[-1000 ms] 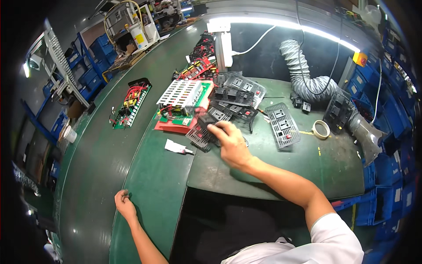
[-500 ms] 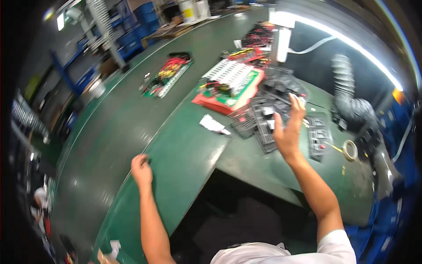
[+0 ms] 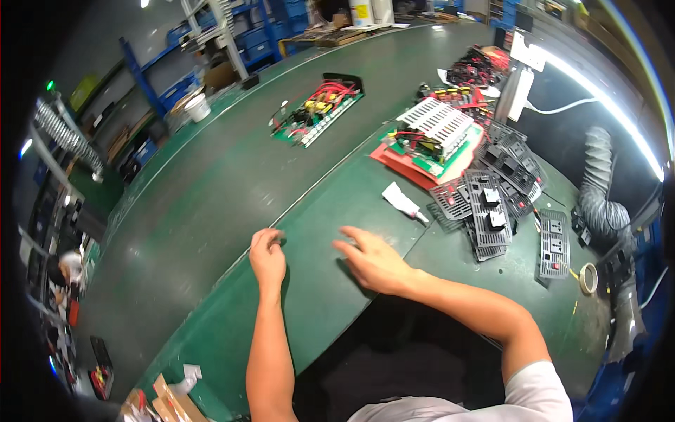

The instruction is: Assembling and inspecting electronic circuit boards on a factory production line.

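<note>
My left hand (image 3: 268,259) is over the green worktop (image 3: 316,218), its fingers curled together in a pinch. A small dark patch shows at the fingertips; whether that is an object or shadow I cannot tell. To its right, my right hand (image 3: 375,261) reaches inward with fingers apart and nothing in them. Beyond the right hand lies a white tube with a narrow nozzle (image 3: 404,202). Farther off, a green circuit board with a white slotted cover (image 3: 434,130) rests on a red-orange piece (image 3: 401,167).
Black slotted socket panels (image 3: 488,211) are piled at the right, and another panel (image 3: 555,244) lies apart by a tape roll (image 3: 588,278). An open wired circuit unit (image 3: 320,109) sits at the far left. A lamp post (image 3: 517,91) and a flexible duct (image 3: 598,169) stand at the right.
My right hand has swung left and down, from above the black panels to beside my left hand. The view has turned, shifting the whole bench rightward. The left hand remains curled.
</note>
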A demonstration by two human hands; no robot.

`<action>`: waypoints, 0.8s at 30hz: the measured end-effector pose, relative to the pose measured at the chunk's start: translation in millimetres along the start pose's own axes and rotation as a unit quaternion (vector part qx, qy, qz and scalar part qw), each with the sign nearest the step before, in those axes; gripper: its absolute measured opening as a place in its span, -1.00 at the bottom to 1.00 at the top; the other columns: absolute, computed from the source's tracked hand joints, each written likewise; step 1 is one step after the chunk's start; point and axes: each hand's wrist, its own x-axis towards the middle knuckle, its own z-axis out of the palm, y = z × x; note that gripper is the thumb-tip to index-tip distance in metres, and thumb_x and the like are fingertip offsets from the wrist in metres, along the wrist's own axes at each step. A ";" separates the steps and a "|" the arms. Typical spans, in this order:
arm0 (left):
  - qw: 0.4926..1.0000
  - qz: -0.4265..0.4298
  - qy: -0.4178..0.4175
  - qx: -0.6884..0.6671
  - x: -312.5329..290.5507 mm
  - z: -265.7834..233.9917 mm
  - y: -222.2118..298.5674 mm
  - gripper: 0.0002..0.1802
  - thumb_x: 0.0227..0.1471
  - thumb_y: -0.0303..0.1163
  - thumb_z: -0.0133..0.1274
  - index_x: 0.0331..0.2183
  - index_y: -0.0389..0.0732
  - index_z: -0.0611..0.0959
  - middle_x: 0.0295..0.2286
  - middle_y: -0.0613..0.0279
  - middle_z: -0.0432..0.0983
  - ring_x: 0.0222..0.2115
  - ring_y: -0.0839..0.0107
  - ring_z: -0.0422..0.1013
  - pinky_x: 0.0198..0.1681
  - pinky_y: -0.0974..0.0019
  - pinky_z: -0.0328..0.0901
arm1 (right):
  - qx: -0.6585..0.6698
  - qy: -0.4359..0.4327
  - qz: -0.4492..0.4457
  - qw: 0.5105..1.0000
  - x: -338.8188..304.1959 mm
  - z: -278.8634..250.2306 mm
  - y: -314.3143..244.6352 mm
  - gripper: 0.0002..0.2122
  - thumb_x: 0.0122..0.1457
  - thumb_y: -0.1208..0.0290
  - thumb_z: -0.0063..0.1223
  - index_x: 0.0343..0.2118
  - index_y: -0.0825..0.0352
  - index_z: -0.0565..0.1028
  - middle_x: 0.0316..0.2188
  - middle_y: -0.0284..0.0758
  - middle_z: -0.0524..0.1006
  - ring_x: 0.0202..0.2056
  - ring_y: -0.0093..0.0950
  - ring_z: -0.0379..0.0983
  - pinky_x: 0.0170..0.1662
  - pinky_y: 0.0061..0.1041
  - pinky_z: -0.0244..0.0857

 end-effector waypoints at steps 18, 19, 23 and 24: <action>0.997 -0.044 -0.021 0.054 3.0 -11.3 7.6 -0.58 -0.24 -0.78 -0.24 -0.35 -0.31 0.62 -0.29 0.20 0.51 -0.58 0.49 0.27 -0.43 0.43 0.22 | 0.080 -0.056 -0.005 0.995 5.8 3.1 9.4 -0.75 0.19 0.38 -0.05 -0.10 0.34 0.39 -0.40 -0.19 0.49 -0.48 -0.15 0.48 -0.43 -0.20 0.39; 0.997 -0.059 -0.023 0.052 2.6 -11.6 3.9 -0.58 -0.24 -0.78 -0.24 -0.33 -0.31 0.62 -0.30 0.21 0.52 -0.58 0.50 0.27 -0.44 0.43 0.21 | 0.070 -0.053 0.004 0.996 6.0 2.4 8.0 -0.79 0.22 0.32 -0.07 -0.16 0.32 0.39 -0.47 -0.21 0.52 -0.52 -0.14 0.48 -0.46 -0.18 0.37; 0.996 -0.067 -0.035 0.041 0.9 -9.2 4.6 -0.61 -0.21 -0.77 -0.22 -0.33 -0.32 0.61 -0.29 0.23 0.51 -0.56 0.51 0.31 -0.43 0.45 0.23 | 0.063 -0.045 0.010 0.997 1.6 5.3 15.2 -0.82 0.22 0.29 -0.05 -0.28 0.30 0.37 -0.57 -0.26 0.50 -0.53 -0.15 0.47 -0.50 -0.18 0.34; 0.996 -0.065 -0.034 0.045 0.3 -10.7 2.0 -0.61 -0.21 -0.77 -0.22 -0.33 -0.32 0.61 -0.29 0.23 0.51 -0.56 0.51 0.31 -0.43 0.45 0.23 | 0.066 -0.042 0.008 0.997 2.0 5.9 14.7 -0.82 0.22 0.29 -0.05 -0.28 0.30 0.37 -0.57 -0.26 0.50 -0.53 -0.15 0.47 -0.50 -0.18 0.34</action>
